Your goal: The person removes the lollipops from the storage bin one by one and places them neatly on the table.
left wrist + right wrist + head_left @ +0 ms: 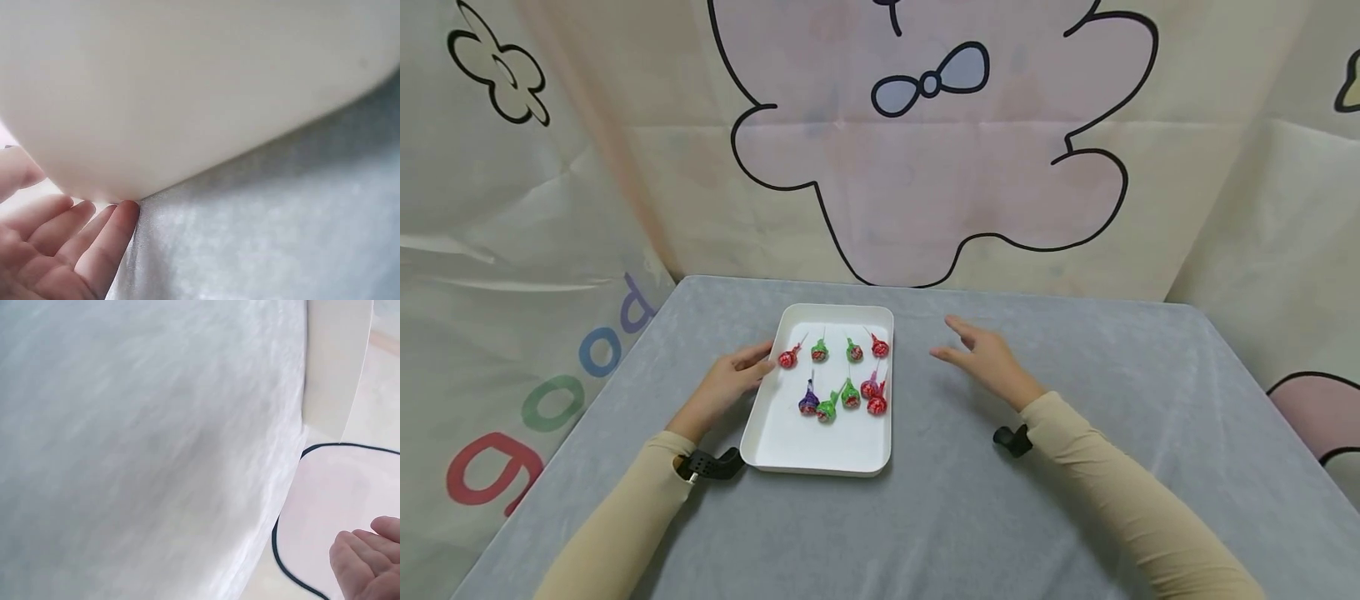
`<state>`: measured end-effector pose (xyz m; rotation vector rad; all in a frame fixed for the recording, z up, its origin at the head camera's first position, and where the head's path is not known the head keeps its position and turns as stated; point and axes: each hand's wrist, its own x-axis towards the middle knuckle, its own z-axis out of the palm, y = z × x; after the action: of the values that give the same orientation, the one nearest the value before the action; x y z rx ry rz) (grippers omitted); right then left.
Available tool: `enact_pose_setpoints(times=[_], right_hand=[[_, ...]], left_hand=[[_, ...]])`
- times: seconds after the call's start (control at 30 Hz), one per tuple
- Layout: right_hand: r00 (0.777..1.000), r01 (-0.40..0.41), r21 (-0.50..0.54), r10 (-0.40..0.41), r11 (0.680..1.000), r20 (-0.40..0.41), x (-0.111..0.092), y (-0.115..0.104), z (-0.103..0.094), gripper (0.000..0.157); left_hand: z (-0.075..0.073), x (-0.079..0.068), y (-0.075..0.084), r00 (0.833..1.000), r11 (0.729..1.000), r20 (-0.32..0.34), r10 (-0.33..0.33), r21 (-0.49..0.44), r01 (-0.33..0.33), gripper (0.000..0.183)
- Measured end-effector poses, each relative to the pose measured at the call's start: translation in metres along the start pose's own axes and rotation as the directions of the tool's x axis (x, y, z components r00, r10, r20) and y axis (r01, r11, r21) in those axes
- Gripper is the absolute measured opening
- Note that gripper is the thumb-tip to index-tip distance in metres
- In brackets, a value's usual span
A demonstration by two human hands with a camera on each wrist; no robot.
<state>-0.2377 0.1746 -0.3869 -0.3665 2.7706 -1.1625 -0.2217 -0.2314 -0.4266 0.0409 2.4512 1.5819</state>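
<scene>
On the grey cloth [970, 517], the white tray [812, 446] lies between the two hands, its long axis pointing away from the person, wrapped lollipops [850, 394] inside it. The left hand [737, 375] is nearer, its loosely extended fingers touching the tray's left side, unclenched; the right hand [988, 362], released and holding nothing, hovers apart, to the tray's right.

Head view faces forward, down; low, close wrist views seemingly share the tray [808, 446].
</scene>
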Motion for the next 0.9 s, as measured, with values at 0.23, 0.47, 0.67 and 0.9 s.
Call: enact_pose_setpoints(times=[0.23, 0.47, 0.67, 0.9], right_hand=[[0.999, 0.033, 0.022, -0.032, 0.999, -0.022, 0.007, -0.015, 0.011, 0.075], [1.0, 0.027, 0.054, -0.026, 0.998, -0.014, 0.016, -0.027, 0.022, 0.069], [1.0, -0.019, 0.156, 0.019, 0.988, -0.002, 0.024, -0.033, 0.031, 0.064], [1.0, -0.024, 0.183, 0.024, 0.983, 0.004, 0.035, -0.04, 0.042, 0.058]], left_hand=[[0.002, 0.004, -0.005, 1.0, 0.995, -0.02, 0.002, -0.104, -0.004, 0.057], [0.004, 0.002, -0.01, 1.0, 0.985, -0.011, 0.021, -0.169, -0.023, 0.058], [0.004, 0.004, -0.012, 0.999, 0.977, -0.004, 0.035, -0.211, -0.035, 0.059], [0.001, 0.004, -0.015, 1.0, 0.975, 0.01, 0.026, -0.22, -0.023, 0.059]])
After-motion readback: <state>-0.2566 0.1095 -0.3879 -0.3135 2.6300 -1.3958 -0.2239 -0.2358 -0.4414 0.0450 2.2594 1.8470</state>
